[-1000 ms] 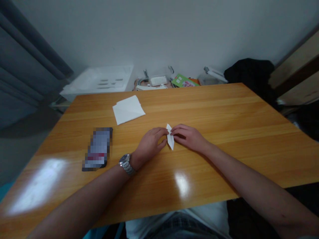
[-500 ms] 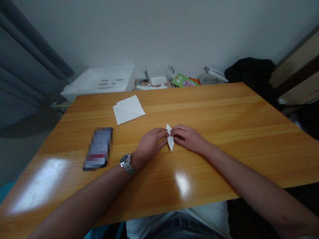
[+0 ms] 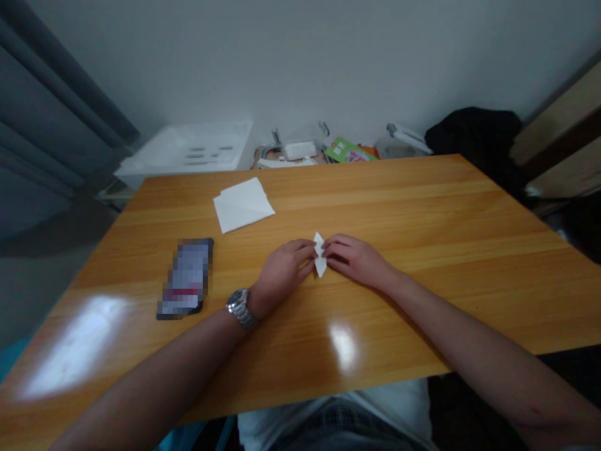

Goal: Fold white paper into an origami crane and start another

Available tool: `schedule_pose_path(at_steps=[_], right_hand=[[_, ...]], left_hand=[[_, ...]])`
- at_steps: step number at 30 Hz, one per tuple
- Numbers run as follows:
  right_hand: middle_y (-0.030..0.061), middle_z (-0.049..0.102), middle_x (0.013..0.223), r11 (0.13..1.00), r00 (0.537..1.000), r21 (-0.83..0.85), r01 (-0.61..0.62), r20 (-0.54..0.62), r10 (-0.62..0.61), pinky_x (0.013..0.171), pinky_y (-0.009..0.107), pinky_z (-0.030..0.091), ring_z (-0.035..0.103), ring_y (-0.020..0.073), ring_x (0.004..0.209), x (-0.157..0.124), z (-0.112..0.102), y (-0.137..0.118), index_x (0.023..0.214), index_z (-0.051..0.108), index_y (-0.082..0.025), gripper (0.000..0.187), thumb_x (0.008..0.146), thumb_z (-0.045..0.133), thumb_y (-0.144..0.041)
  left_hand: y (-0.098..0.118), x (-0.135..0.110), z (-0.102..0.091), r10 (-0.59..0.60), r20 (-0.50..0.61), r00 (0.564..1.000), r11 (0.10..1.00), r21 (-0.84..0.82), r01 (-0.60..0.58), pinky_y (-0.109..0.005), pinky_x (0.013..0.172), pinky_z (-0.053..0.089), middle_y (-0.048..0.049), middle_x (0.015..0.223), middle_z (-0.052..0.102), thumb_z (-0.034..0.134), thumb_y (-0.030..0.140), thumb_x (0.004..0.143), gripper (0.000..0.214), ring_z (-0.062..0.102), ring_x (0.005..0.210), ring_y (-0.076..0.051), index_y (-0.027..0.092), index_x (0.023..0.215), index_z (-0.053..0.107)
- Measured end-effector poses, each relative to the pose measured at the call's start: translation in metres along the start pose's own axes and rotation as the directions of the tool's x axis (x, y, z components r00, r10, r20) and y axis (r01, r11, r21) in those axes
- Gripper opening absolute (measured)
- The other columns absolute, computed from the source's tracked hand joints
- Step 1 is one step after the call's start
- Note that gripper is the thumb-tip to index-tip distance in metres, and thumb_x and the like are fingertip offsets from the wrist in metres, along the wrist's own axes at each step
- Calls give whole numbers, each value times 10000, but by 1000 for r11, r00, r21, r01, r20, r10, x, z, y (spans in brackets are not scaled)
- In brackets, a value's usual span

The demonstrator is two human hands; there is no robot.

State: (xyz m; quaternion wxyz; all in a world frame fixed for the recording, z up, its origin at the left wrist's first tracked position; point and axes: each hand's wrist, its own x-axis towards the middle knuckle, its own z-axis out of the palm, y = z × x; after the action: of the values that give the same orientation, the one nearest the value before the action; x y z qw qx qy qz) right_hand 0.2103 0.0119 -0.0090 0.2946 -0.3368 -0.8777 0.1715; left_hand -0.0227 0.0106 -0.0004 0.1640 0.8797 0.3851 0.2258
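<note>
White paper, folded into a narrow pointed strip (image 3: 320, 266), is pinched near its upper end between the fingertips of the left hand (image 3: 284, 270) and the right hand (image 3: 354, 260), which are set on either side of it above the honey-coloured wooden tabletop (image 3: 399, 213). Whether the strip is lifted clear of the wood cannot be told. A steel wristwatch (image 3: 239, 307) is worn on the left wrist. Farther up the wood, a folded white sheet (image 3: 243, 205) is laid, and a pixelated flat object (image 3: 185, 279) lies beyond the left hand.
</note>
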Motion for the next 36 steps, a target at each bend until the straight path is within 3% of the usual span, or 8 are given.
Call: schedule_pose_path(at_steps=[8, 16, 26, 36], right_hand=[[92, 695, 1080, 999, 999, 21, -29, -13, 29, 899, 368, 543, 656, 219, 1012, 1, -1, -3, 996, 692, -210, 105, 989, 589, -193], [92, 698, 1064, 999, 999, -17, -34, 6, 34, 905, 369, 521, 644, 223, 1009, 3, 0, -6, 985, 679, -208, 151, 1018, 567, -303], [82, 704, 989, 991, 992, 42, -124, -10, 125, 861, 370, 493, 633, 228, 942, 9, 3, -2, 933, 664, -198, 90, 977, 616, -260], [61, 707, 943, 966, 967, 86, -244, -54, 249, 800, 339, 462, 627, 216, 883, 12, 5, -5, 937, 665, -200, 42, 920, 684, -235]], left_hand=[[-1, 0, 2, 3, -23, 1000, 1000, 7, -3, -357, 968, 528, -39, 1196, 699, 587, 242, 988, 125, 656, 1090, -221, 230, 1057, 691], [-2, 1, 6, 2, -55, 998, 1000, 17, -1, -368, 1007, 527, -65, 1262, 666, 576, 247, 990, 137, 641, 1134, -227, 207, 1056, 690], [-6, 6, 10, -16, -76, 997, 997, -73, 11, -413, 1082, 489, -93, 1261, 690, 585, 234, 964, 124, 627, 1191, -247, 180, 1035, 672], [-2, 8, 4, -96, -61, 993, 987, -133, 88, -369, 945, 525, -53, 1092, 723, 612, 234, 938, 176, 666, 1011, -219, 191, 1107, 640]])
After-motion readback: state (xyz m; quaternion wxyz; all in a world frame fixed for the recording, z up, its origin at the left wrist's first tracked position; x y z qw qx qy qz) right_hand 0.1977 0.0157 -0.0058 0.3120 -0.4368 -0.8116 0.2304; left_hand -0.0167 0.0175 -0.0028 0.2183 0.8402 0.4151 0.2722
